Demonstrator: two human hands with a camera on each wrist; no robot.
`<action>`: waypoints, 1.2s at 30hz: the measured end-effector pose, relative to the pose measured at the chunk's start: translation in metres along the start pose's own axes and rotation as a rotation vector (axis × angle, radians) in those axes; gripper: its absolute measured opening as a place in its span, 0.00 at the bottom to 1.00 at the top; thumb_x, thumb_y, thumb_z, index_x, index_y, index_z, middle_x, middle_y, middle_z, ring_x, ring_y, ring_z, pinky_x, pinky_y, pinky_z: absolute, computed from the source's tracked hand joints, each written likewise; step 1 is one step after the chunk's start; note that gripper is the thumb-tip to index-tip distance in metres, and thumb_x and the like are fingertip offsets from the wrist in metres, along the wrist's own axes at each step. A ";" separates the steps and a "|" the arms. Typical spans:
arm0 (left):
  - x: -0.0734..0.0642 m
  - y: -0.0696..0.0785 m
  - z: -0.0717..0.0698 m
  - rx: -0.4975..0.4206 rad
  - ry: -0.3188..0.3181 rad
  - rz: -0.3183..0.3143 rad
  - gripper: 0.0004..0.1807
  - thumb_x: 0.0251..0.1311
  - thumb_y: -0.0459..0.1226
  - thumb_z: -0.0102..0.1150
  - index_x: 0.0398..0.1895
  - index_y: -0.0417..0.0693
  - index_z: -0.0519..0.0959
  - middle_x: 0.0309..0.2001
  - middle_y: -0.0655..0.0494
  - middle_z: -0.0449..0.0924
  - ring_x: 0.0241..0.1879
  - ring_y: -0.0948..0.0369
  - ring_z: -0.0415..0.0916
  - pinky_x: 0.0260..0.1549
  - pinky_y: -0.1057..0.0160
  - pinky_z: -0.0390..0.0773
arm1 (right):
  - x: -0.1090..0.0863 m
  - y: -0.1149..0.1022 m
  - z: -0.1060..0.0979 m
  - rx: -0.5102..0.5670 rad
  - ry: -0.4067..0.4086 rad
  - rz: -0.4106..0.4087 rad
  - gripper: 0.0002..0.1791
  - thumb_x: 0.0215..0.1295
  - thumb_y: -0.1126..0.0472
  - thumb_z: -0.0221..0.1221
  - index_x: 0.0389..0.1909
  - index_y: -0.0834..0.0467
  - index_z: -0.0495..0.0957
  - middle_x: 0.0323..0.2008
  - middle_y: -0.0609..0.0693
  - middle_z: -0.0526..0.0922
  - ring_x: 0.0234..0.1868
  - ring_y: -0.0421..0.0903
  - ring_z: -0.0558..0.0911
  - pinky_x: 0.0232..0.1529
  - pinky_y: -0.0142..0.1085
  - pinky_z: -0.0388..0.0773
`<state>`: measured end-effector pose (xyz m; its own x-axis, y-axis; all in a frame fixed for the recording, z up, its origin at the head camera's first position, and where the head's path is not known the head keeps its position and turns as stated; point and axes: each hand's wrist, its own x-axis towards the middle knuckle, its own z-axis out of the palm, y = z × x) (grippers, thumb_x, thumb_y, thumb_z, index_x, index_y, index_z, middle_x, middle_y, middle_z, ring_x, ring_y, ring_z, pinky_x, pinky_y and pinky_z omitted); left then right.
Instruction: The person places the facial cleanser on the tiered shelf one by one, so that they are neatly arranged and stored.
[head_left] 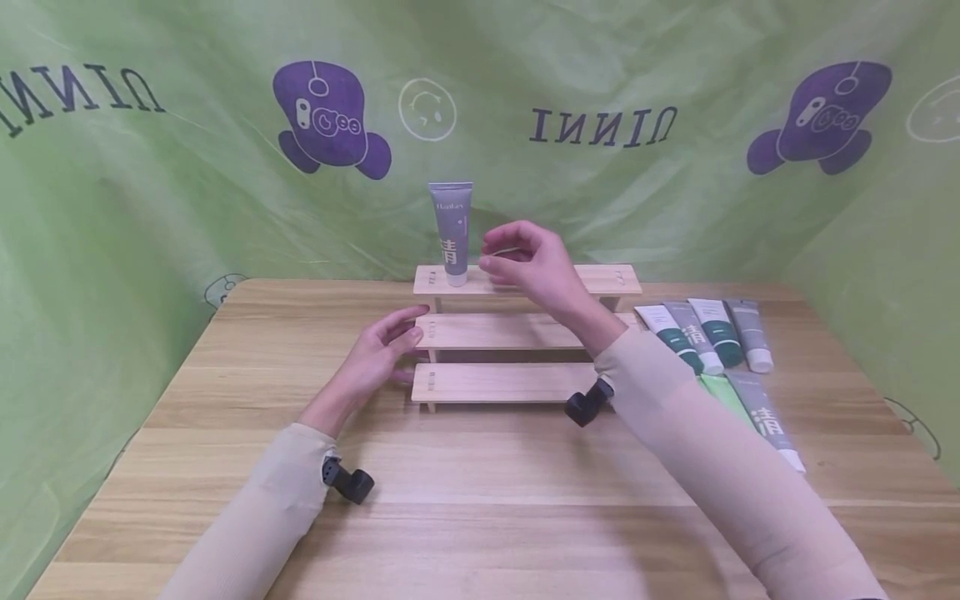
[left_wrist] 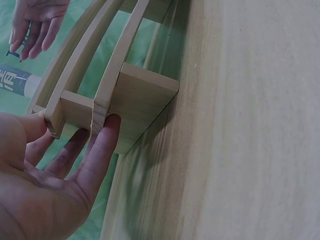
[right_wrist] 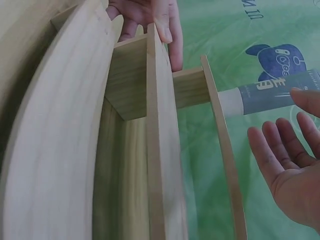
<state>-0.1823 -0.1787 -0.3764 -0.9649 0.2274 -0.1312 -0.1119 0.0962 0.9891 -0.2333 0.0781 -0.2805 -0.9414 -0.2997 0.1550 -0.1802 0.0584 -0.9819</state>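
A grey-purple squeeze tube [head_left: 452, 229] stands upright on its white cap, at the left end of the top tier of a wooden three-tier display rack [head_left: 517, 332]. My right hand [head_left: 536, 262] is just right of the tube, its fingers loosely bent with a gap to the tube; in the right wrist view the palm [right_wrist: 295, 185] holds nothing. At the rack's left end, my left hand [head_left: 378, 354] grips the boards. Its thumb lies on the middle tier's end, and the other fingers [left_wrist: 100, 155] reach around the ends of the lower boards.
Several squeeze tubes in grey, white-and-green and light green lie right of the rack, among them a grey one [head_left: 750, 333] and a light green one [head_left: 726, 396], partly behind my right sleeve. A green printed cloth [head_left: 495, 50] hangs behind the wooden table [head_left: 465, 517].
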 end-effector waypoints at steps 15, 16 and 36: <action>-0.003 -0.002 -0.006 0.012 0.011 -0.018 0.26 0.76 0.38 0.50 0.75 0.55 0.64 0.68 0.44 0.68 0.59 0.41 0.74 0.42 0.47 0.87 | -0.068 0.012 -0.037 -0.014 0.003 -0.001 0.21 0.64 0.69 0.66 0.56 0.69 0.74 0.52 0.60 0.81 0.48 0.48 0.84 0.48 0.44 0.86; -0.003 -0.002 -0.006 0.009 0.009 -0.017 0.26 0.76 0.38 0.50 0.75 0.55 0.64 0.68 0.43 0.68 0.59 0.41 0.74 0.42 0.46 0.87 | -0.074 0.013 -0.040 -0.021 0.004 -0.001 0.20 0.64 0.69 0.66 0.56 0.69 0.74 0.51 0.60 0.81 0.48 0.49 0.84 0.48 0.44 0.86; 0.006 -0.004 -0.003 -0.010 -0.020 -0.010 0.26 0.76 0.37 0.50 0.75 0.54 0.64 0.67 0.43 0.69 0.59 0.40 0.73 0.42 0.46 0.87 | -0.187 0.037 -0.119 -0.127 0.106 0.058 0.17 0.65 0.71 0.64 0.53 0.67 0.75 0.50 0.58 0.83 0.46 0.47 0.87 0.44 0.42 0.87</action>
<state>-0.1885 -0.1806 -0.3806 -0.9587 0.2461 -0.1423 -0.1238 0.0890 0.9883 -0.0977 0.2494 -0.3324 -0.9747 -0.1910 0.1159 -0.1532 0.1943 -0.9689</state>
